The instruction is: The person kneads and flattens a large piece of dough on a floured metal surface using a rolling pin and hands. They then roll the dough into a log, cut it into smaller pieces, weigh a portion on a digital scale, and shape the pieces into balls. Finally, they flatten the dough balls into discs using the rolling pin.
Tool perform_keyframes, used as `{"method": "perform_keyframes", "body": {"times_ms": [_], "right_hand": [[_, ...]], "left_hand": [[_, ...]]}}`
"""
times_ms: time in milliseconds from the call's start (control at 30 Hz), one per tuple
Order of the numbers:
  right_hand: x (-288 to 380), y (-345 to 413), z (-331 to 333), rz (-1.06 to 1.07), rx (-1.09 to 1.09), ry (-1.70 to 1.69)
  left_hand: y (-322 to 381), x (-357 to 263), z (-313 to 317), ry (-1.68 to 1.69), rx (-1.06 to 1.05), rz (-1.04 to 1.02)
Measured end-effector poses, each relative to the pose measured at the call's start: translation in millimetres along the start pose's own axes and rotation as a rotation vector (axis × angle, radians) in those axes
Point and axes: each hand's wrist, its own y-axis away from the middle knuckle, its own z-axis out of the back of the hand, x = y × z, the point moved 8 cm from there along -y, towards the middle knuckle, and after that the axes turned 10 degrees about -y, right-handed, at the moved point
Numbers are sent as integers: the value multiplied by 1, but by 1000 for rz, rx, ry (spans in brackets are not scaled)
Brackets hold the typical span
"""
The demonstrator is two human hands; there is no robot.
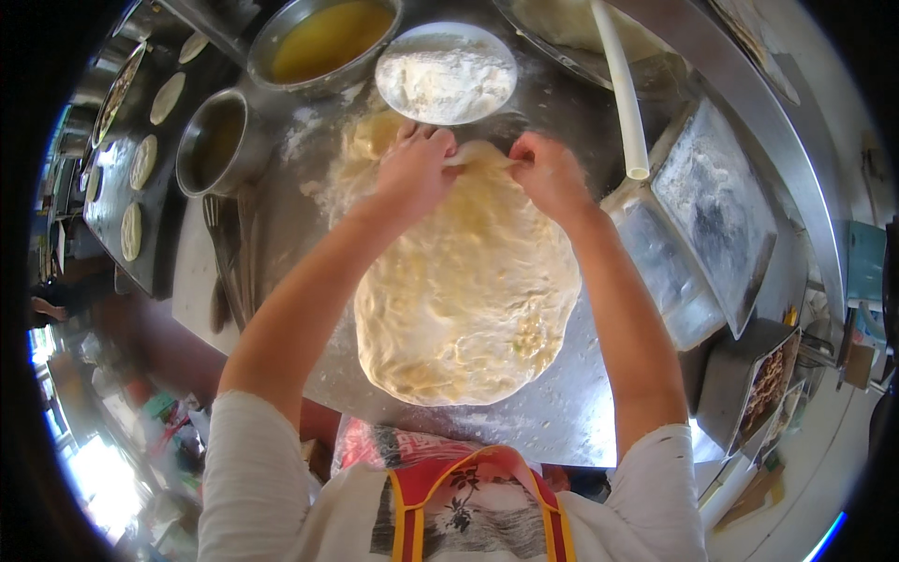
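Note:
A large, soft sheet of dough [463, 302], shiny and yellowish as if oiled, lies spread on the metal worktop [562, 428] in front of me. Both hands are at its far edge. My left hand [420, 163] pinches that edge on the left, its fingers close to a smaller lump of dough [372, 135]. On the right, my right hand [551, 168] grips the same edge, and a thin lip of dough is stretched between the two hands. Just beyond them stands a white bowl of flour [447, 74]. The fingertips are partly hidden by the dough and knuckles.
A metal basin of yellow liquid [330, 42] and a metal pot [213, 144] stand at the far left, near tongs [223, 246]. Round flatbreads [144, 161] lie on a dark griddle [116, 218]. At right are a white pipe [621, 91], a flour-dusted lid [716, 204] and a filled container [751, 379].

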Motion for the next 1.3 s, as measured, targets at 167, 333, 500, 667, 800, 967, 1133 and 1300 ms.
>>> {"method": "perform_keyframes", "body": {"times_ms": [167,333,500,667,800,967,1133,1300], "right_hand": [[0,9,36,43,-304,20],[23,44,15,438,-218,77],[12,46,17,121,-49,-2],[9,24,-1,145,62,125],[9,8,18,72,-31,228],[32,53,17,510,-166,242],[3,84,9,194,121,-4],[5,62,-4,105,251,43]], "left_hand": [[3,20,20,-21,15,319],[26,11,6,-158,-37,-77],[38,10,24,56,-171,-180],[25,9,10,47,53,-90],[11,30,26,81,4,165],[33,20,16,-262,-203,-56],[84,14,-7,271,267,-121],[58,-1,24,-98,-73,-222]]}}
